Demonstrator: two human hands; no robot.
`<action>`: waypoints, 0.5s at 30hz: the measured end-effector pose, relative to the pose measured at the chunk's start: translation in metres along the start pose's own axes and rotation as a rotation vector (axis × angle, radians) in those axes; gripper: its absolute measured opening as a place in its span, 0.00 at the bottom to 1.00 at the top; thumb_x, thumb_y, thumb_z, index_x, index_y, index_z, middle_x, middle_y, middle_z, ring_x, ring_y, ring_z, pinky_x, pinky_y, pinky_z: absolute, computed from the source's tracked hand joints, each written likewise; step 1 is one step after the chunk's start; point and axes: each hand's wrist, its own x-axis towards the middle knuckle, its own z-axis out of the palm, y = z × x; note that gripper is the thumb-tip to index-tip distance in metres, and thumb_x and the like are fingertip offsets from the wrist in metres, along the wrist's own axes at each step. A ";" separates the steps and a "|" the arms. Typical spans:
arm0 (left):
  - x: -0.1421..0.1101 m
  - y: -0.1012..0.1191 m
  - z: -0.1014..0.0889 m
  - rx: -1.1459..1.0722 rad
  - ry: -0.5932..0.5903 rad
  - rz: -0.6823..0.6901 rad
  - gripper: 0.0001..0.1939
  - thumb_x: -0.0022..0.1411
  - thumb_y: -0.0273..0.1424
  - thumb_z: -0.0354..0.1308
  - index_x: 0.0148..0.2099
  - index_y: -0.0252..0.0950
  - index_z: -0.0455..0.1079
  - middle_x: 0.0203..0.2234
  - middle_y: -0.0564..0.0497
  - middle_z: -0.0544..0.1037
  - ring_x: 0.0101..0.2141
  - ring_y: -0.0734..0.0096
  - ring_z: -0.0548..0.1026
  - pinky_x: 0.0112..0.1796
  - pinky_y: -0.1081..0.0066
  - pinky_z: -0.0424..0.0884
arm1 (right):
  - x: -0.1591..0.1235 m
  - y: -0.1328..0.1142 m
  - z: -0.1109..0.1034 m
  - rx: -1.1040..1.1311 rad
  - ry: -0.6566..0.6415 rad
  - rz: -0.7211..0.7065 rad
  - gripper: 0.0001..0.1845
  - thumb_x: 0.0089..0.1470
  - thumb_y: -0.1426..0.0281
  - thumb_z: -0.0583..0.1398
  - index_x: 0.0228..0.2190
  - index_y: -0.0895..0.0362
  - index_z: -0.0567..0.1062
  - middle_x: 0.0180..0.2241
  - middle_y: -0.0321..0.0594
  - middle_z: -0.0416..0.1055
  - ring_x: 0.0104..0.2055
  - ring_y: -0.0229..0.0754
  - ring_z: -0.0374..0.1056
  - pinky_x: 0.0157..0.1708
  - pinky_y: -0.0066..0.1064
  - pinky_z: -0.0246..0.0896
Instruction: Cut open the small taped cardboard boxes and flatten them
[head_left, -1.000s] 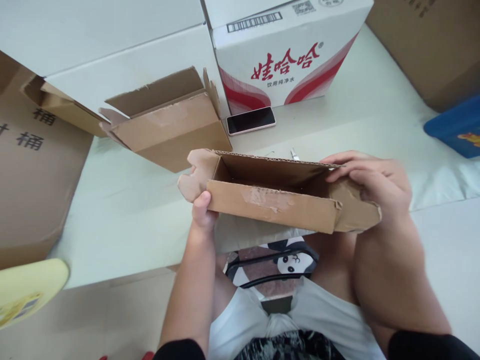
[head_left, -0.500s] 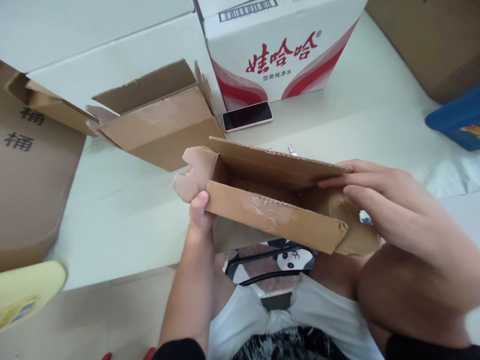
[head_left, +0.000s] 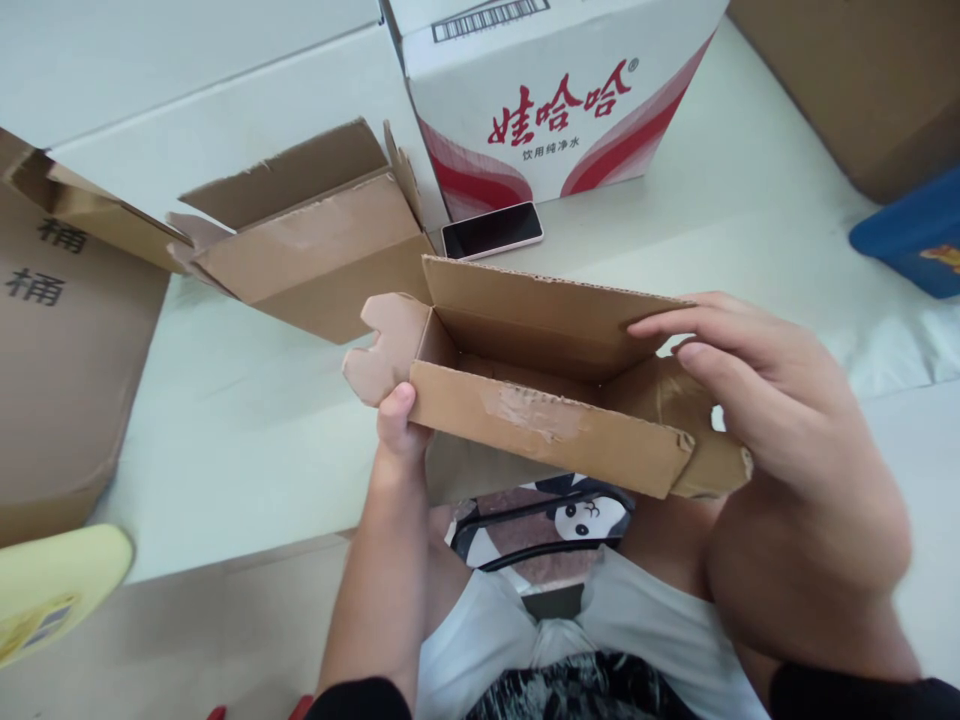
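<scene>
A small brown cardboard box with its top open is held above my lap, tilted so that its inside faces me. My left hand is closed on its left end, thumb on the front wall just under a notched end flap. At the other end, my right hand grips the raised back flap, index finger lying on its inner face. The right thumb is bent above the right end flap. I see nothing inside, though part of the bottom is hidden by the front wall.
Behind stand another open cardboard box, a phone and a white-and-red water carton on the pale tabletop. A blue container is at right, a yellow one at lower left. A panda-print bag sits by my knees.
The back flap has swung up and away, opening the box wider. My right hand has shifted slightly, with its index finger now on the flap's inner face. The left hand keeps its hold.
</scene>
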 end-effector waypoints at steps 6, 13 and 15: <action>-0.002 -0.001 -0.005 0.032 -0.043 -0.082 0.32 0.46 0.60 0.72 0.42 0.40 0.80 0.31 0.48 0.81 0.42 0.46 0.84 0.43 0.57 0.82 | 0.004 0.006 0.003 0.054 -0.159 -0.166 0.17 0.65 0.68 0.59 0.48 0.46 0.86 0.52 0.40 0.84 0.51 0.49 0.81 0.52 0.44 0.77; -0.002 -0.002 -0.004 -0.011 -0.054 -0.078 0.36 0.47 0.61 0.72 0.50 0.41 0.78 0.36 0.48 0.83 0.41 0.50 0.84 0.46 0.57 0.82 | 0.000 0.007 0.009 0.020 0.125 -0.130 0.14 0.64 0.71 0.59 0.33 0.50 0.85 0.38 0.40 0.85 0.46 0.46 0.82 0.47 0.40 0.76; -0.002 -0.002 -0.004 -0.015 -0.062 -0.095 0.37 0.48 0.61 0.72 0.52 0.41 0.76 0.36 0.48 0.83 0.40 0.51 0.84 0.45 0.57 0.82 | -0.001 0.007 0.010 0.018 0.161 -0.102 0.14 0.63 0.71 0.60 0.32 0.50 0.85 0.37 0.40 0.85 0.45 0.46 0.82 0.47 0.41 0.76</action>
